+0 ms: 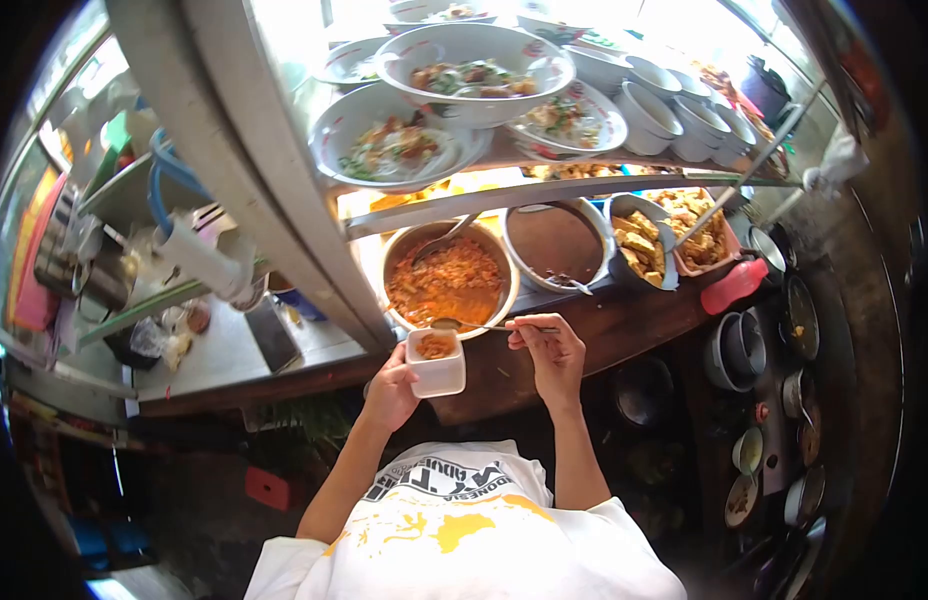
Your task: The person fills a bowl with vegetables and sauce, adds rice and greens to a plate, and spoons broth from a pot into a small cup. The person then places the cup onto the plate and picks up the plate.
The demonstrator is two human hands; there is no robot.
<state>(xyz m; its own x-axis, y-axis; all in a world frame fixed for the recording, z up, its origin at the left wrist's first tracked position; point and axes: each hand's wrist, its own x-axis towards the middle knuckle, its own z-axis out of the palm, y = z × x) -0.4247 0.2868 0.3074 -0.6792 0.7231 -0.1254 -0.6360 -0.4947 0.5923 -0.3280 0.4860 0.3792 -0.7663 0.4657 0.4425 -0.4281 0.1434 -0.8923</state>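
My left hand is closed around a small white square cup, tilted, with some orange-red sambal inside. Between the fingers of my right hand is the handle of a metal spoon; its bowl lies over the cup's far rim, beside the sambal pot. That round metal pot stands just beyond both hands, full of chunky orange-red sambal, and a ladle rests in it. To its right sits a pot of brown sauce.
Stacked bowls of food stand on the shelf above the pots. Right of the sauce are a container of fried pieces, a tub of fried food and a pink bottle. A metal post rises on the left.
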